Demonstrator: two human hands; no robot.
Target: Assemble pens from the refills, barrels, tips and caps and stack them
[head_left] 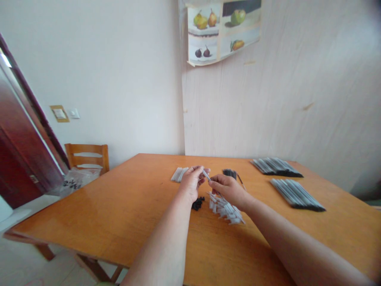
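Note:
My left hand (pixel 192 182) is closed on a slim whitish pen barrel (pixel 206 174), which slants down toward my right hand (pixel 225 187). The fingers of that right hand are pinched at the barrel's lower end; whether they also hold a smaller part is too small to tell. Under my hands lie a heap of small black pieces (pixel 197 204) and a pile of translucent white pieces that look like pen caps (pixel 226 209). A row of whitish barrels (pixel 179 174) rests behind my left hand. Thin dark sticks, like pen refills (pixel 229 173), lie behind my right hand.
Two rows of grey pens with black ends, a far one (pixel 275 166) and a nearer one (pixel 297 194), lie on the right of the wooden table (pixel 119 210). A chair (pixel 87 153) with a clear plastic bag (pixel 77 179) stands at the left. A wall backs the table.

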